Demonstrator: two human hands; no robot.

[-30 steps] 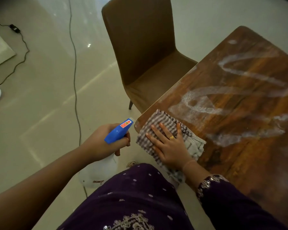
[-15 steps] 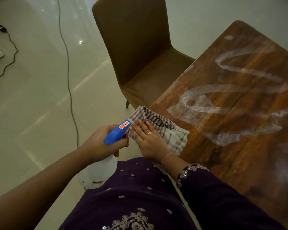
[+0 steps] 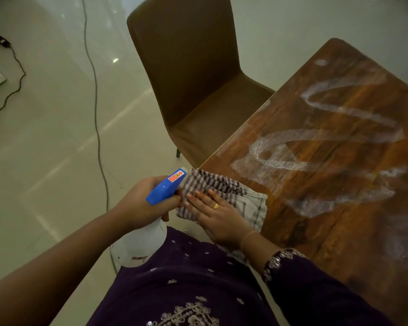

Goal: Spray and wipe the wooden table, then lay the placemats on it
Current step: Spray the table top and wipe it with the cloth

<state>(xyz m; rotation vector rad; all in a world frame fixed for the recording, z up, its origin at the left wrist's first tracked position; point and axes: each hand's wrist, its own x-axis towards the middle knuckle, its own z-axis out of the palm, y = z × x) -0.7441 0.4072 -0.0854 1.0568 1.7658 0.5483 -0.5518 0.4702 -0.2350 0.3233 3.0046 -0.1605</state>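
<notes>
Two hands in view. Left hand (image 3: 139, 203) grips spray bottle (image 3: 151, 222) off the bench corner. Right hand (image 3: 218, 217) lies flat, fingers spread, on checked cloth (image 3: 224, 189) at wooden bench (image 3: 339, 208) corner; foam streaks (image 3: 316, 147) beyond.

A dark brown wooden table (image 3: 339, 231) with a glossy grained top carries looping white streaks of foamy spray (image 3: 316, 149) across its near-left half, from the left edge toward the far corner. A crumpled grey-and-white checked cloth (image 3: 224, 194) lies flattened on the table's near-left corner, part of it hanging over the edge. A translucent white plastic spray bottle with a blue trigger head (image 3: 166, 188) is off the table, just beside that corner, its nozzle touching the cloth.
</notes>
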